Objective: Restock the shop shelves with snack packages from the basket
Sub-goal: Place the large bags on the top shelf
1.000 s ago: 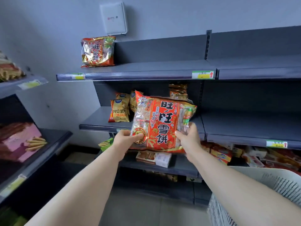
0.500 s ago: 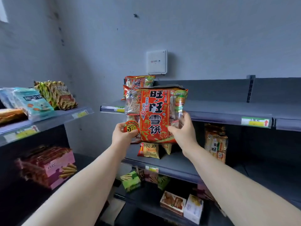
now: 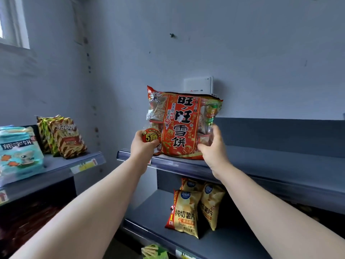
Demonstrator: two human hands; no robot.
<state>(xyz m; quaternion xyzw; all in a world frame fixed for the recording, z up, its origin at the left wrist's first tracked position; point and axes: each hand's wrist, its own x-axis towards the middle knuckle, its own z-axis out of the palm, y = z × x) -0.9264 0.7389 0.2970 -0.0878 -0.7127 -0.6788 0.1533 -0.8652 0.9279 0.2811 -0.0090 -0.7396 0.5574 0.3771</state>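
both hands up on one big red snack bag, chinese print, clear side panels showing small packs inside. left hand grips the bag's lower left corner, thumb curled over the round yellow "5" sticker. right hand grips the lower right edge, thumb on the front, fingers wrapped behind. bag is upright, face to camera, at the left front end of the top shelf, grey metal. its bottom edge is down at the shelf surface; can't tell if it's resting on it or just above. the bag's top covers the lower part of a white wall box mounted behind it. the rest of that top shelf to the right is bare grey. next shelf down has two yellow chip bags standing upright, side by side and touching, the right one set a bit further back, both under the right forearm. a green pack shows at the bottom edge, mostly cut off. left side of the view: separate side shelf with a yellow price tag on its front rail, brown striped bags leaning back near the corner, and a teal bag nearer the camera. window frame top left. basket not visible.
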